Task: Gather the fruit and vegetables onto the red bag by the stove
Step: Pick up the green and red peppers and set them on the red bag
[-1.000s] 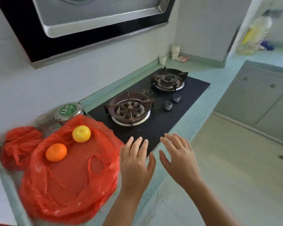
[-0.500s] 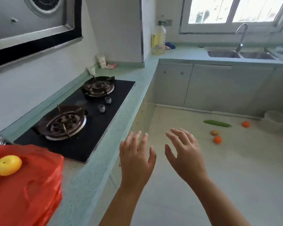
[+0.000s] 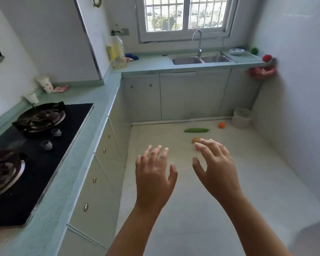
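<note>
My left hand and my right hand are raised in front of me, both empty with fingers spread. On the floor beyond them lie a green cucumber, an orange fruit near the far wall, and a brownish-orange fruit partly hidden by my right fingertips. A red tomato and a green vegetable sit on the far right counter by the sink. The red bag by the stove is out of view.
The black gas stove fills the left counter. A double sink is under the window, an oil bottle in the corner. A white bin stands on the floor at the far right. A red bag hangs off the right counter.
The view has swung right, away from the red bag with the yellow and orange fruit, toward the floor and sink. Both hands stay open and empty.
</note>
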Motion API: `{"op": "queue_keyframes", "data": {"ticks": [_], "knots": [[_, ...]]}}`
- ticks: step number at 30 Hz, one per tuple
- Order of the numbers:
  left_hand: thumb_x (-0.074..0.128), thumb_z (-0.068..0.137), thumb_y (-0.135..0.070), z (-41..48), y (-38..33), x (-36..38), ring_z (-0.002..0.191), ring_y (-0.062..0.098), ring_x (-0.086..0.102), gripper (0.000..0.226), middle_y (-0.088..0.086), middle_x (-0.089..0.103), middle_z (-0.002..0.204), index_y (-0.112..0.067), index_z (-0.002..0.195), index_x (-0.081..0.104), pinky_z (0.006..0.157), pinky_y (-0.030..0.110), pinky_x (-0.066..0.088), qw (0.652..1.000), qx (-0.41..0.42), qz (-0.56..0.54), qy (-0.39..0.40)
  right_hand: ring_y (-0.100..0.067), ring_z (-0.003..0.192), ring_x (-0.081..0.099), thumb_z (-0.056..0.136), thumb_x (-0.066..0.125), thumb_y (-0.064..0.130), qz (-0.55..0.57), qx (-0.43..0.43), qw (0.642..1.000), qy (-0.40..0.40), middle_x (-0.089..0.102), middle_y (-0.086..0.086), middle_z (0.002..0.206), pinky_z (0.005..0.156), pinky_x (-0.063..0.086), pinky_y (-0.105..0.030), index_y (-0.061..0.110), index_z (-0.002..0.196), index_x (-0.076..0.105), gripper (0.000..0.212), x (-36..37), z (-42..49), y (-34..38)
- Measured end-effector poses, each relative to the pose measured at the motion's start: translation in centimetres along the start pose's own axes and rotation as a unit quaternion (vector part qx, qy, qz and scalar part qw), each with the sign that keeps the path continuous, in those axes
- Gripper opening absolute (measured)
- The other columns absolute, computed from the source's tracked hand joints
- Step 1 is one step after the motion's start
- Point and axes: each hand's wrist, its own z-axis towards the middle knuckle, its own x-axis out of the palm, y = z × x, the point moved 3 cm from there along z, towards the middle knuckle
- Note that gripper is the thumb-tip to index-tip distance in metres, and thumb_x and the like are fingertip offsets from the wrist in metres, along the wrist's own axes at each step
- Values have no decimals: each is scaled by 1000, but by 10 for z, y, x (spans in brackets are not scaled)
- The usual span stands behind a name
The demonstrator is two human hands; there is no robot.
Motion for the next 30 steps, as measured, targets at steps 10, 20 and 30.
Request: {"op": "queue_keyframes", "data": {"ticks": [10,20,30], "knots": [[44,82,-30,63,-45,88,110,33,58,40,11,66,111,-7,107,67,95,50,39,994,97,-55,8,-35,109,56,82,44,29,-72,68,994,-44,64,-15,112,89,47,-50,6,107,63,40,-8,35,-89],[45,82,-29,206,-68,207,112,33,55,41,12,65,113,-6,109,66,96,51,38,982,126,-143,4,-35,108,57,81,43,30,-133,122,982,-61,64,-15,112,88,48,-51,4,107,63,42,26,156,-184],[45,82,-28,307,-90,307,113,29,50,40,12,65,112,-6,107,67,93,53,41,971,149,-185,10,-34,106,57,82,43,30,-153,157,972,-81,64,-14,111,87,48,-49,4,108,63,42,60,245,-273]]}}
